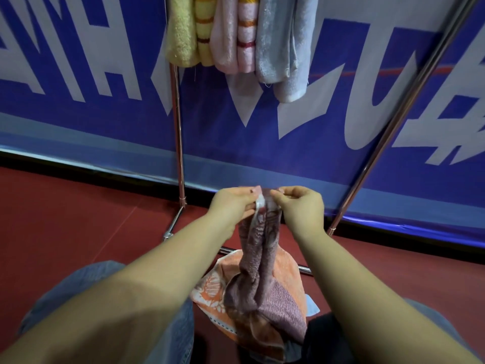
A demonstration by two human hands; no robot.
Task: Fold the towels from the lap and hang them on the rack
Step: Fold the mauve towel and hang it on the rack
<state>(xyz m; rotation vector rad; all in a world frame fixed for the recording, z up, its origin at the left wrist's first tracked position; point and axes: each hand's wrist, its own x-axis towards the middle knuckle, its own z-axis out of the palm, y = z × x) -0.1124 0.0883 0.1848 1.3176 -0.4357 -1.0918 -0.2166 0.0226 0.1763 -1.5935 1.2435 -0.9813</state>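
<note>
A mauve-brown towel (258, 261) hangs bunched from both my hands, its lower part still resting on my lap. My left hand (232, 206) and my right hand (301, 206) pinch its top edge close together in front of me. Under it on my lap lies an orange patterned towel (286, 266), with a light blue one (312, 307) peeking out at the right. On the metal rack (179, 143) above hang a yellow towel (181, 32), a pink striped towel (233, 35) and a grey-blue towel (283, 43), side by side at the left end.
The rack's right upright (393, 122) slants up to the top right, and its base bars (172, 227) rest on the red floor (65, 219). A blue banner with white letters (78, 114) stands behind. My jeans-clad knees (78, 282) frame the lap.
</note>
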